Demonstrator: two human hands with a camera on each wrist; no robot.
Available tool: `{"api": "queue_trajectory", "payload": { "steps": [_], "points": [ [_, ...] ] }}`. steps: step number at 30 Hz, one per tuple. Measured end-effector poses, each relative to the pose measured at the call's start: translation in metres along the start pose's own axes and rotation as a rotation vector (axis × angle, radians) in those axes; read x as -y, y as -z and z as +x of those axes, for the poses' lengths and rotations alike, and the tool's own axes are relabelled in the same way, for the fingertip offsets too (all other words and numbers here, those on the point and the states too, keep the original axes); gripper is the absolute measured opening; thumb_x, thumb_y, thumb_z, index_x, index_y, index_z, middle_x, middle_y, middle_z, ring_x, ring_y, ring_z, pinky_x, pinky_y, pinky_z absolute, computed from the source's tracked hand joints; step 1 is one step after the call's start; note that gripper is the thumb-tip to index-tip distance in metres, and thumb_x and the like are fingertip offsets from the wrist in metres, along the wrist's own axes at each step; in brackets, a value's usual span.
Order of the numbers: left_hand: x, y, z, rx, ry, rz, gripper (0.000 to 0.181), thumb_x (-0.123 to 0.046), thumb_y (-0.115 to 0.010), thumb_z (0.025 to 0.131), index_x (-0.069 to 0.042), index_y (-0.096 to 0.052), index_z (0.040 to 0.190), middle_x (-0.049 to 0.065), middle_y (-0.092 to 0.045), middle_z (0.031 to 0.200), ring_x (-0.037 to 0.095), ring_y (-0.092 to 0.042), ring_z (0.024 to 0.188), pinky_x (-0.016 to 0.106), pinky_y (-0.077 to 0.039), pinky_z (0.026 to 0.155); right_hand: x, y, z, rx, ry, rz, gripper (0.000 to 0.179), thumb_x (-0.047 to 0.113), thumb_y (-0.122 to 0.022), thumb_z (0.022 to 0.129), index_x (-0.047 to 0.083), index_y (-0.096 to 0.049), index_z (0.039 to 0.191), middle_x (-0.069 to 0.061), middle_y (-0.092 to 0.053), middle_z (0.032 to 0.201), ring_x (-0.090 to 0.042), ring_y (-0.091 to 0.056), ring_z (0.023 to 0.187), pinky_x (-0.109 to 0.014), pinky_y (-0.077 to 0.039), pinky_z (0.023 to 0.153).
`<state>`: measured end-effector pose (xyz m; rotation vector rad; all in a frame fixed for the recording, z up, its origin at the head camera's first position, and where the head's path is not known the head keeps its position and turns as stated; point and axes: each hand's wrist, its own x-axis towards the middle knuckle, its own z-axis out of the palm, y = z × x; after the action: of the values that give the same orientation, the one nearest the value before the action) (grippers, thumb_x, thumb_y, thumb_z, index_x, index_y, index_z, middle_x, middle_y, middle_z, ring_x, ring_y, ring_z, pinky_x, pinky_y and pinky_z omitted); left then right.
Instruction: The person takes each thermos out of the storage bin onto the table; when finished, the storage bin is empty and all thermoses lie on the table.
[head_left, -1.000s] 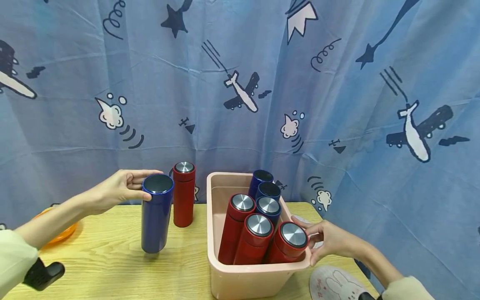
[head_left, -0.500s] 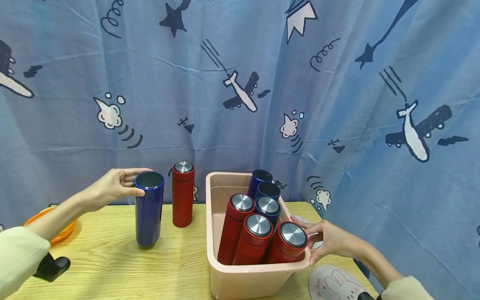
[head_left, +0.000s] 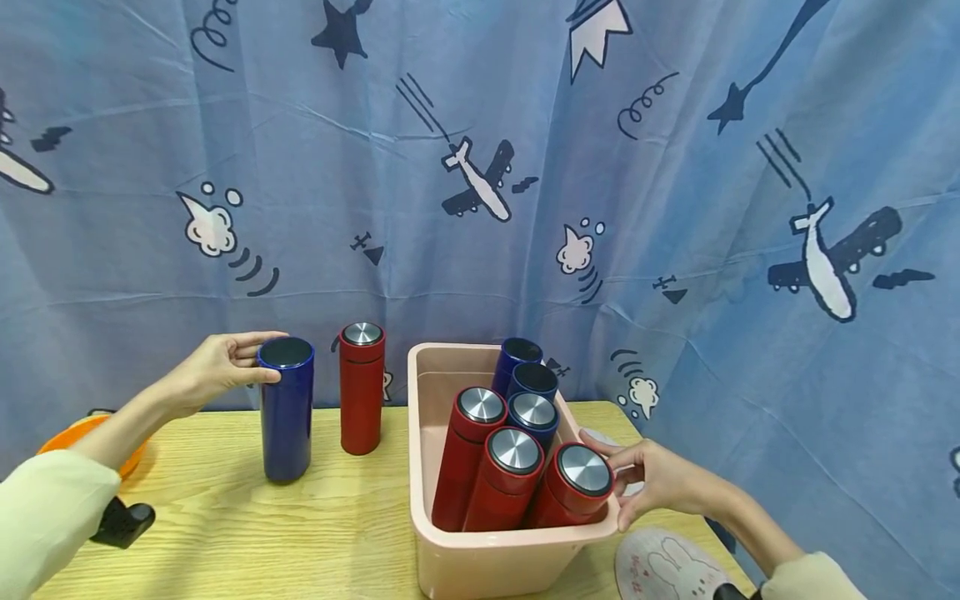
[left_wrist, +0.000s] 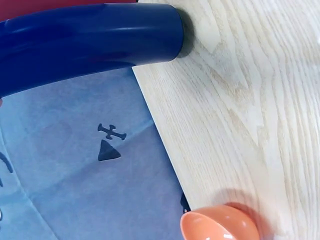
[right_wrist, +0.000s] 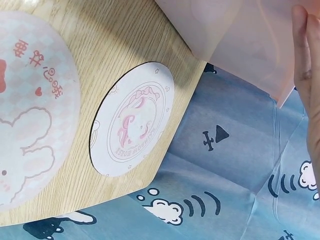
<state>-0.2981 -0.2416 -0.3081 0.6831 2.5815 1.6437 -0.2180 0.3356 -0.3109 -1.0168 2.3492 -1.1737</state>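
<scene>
In the head view my left hand (head_left: 217, 367) grips a blue thermos bottle (head_left: 287, 417) by its dark-topped upper end, thumb in front and fingers behind. The bottle is upright, its base close over the table or on it. Across the left wrist view runs the same blue thermos bottle (left_wrist: 100, 42). My right hand (head_left: 660, 479) holds the right rim of a pale pink bin (head_left: 510, 562). Inside the bin lean three red thermos bottles (head_left: 491, 496) with silver lids, and three blue ones (head_left: 517, 358) behind them. The right wrist view catches only some fingers (right_wrist: 302, 55) against the bin's wall.
A red thermos bottle (head_left: 362, 400) stands upright between the held bottle and the bin. An orange bowl (left_wrist: 220, 224) sits by the table's far left edge. Two round mats, a rabbit one (head_left: 667, 567) and a white one (right_wrist: 132, 120), lie right of the bin. Behind hangs a blue curtain (head_left: 300, 167).
My left hand has carried the blue thermos bottle to the left and slightly farther back, away from the bin. My right hand keeps its place on the bin's rim.
</scene>
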Motion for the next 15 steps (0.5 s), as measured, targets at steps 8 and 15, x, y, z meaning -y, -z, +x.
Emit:
{"api": "queue_trajectory", "payload": {
  "steps": [8, 15],
  "points": [
    [0.012, -0.003, 0.013, 0.022, -0.035, -0.049, 0.067, -0.011, -0.07, 0.088, 0.01, -0.037, 0.142, 0.013, -0.059, 0.126, -0.005, -0.059, 0.103, 0.019, -0.052, 0.082, 0.001, 0.001, 0.0, -0.001, 0.017, -0.014, 0.027, 0.013, -0.082, 0.073, 0.009, -0.072, 0.098, -0.041, -0.022, 0.143, 0.0, -0.056, 0.108, -0.025, -0.054, 0.072],
    [0.015, -0.006, 0.026, 0.031, 0.003, -0.005, 0.066, -0.015, -0.068, 0.09, 0.004, -0.035, 0.145, 0.027, -0.055, 0.127, 0.022, -0.055, 0.117, 0.018, -0.045, 0.067, 0.0, 0.001, -0.001, -0.006, -0.001, -0.006, 0.026, 0.014, -0.082, 0.074, 0.009, -0.072, 0.097, -0.041, -0.023, 0.144, 0.002, -0.054, 0.109, -0.024, -0.054, 0.072]
  ]
}}
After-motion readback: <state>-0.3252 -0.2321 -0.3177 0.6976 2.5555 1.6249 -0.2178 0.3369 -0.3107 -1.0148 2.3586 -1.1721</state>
